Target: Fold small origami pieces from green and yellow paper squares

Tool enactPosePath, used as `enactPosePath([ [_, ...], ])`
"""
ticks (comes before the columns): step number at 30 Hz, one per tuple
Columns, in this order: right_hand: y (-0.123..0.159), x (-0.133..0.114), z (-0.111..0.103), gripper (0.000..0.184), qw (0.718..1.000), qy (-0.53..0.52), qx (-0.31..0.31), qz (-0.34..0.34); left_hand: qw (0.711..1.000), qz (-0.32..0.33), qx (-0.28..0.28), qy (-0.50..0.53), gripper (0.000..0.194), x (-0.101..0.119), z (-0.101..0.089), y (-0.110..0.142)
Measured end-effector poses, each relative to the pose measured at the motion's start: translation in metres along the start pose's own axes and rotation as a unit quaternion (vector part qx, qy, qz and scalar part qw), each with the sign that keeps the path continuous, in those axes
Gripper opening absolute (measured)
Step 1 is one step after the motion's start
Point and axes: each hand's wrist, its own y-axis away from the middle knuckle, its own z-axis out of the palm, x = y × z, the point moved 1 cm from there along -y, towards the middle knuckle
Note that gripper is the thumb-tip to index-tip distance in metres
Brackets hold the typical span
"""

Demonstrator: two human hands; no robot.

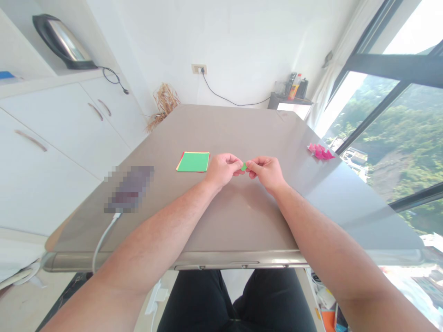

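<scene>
Green paper [244,167] shows in the head view, a small bit between the two hands near the middle of the table [238,124]. The left hand [222,168] pinches one side and the right hand [267,172] pinches the other. It looks partly folded, but fingers hide some, so I cannot tell how much is left. Flat square sheets [193,162] lie stacked beside the left hand, not yet folded. Pink paper pieces [320,151] far right look already shaped.
</scene>
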Motion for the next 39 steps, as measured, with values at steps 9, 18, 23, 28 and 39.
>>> enactPosePath([
  [9, -0.0035, 0.0058, -0.0021, 0.026, 0.998, -0.06, -0.016, 0.019, 0.996, 0.031, -0.06, 0.063, 0.021, -0.0071, -0.0044, -0.0032],
  [18, -0.002, 0.0052, 0.0017, 0.021, 0.997, 0.001, 0.029, -0.066, 0.988, 0.018, -0.065, 0.137, 0.029, -0.0062, -0.0024, -0.0037],
  [23, 0.0017, 0.0002, 0.0027, 0.024, 0.997, 0.001, 0.031, -0.065, 0.994, 0.039, -0.017, 0.097, 0.021, -0.0059, -0.0027, -0.0036],
  [28, 0.0038, -0.0014, 0.0039, 0.028, 0.998, -0.042, -0.036, -0.035, 0.996, 0.077, -0.021, 0.028, 0.015, -0.0079, -0.0022, -0.0032],
  [39, 0.002, -0.0021, 0.0029, 0.026, 0.998, -0.052, -0.011, -0.024, 0.985, 0.132, -0.087, -0.074, 0.029, -0.0075, -0.0081, -0.0029],
])
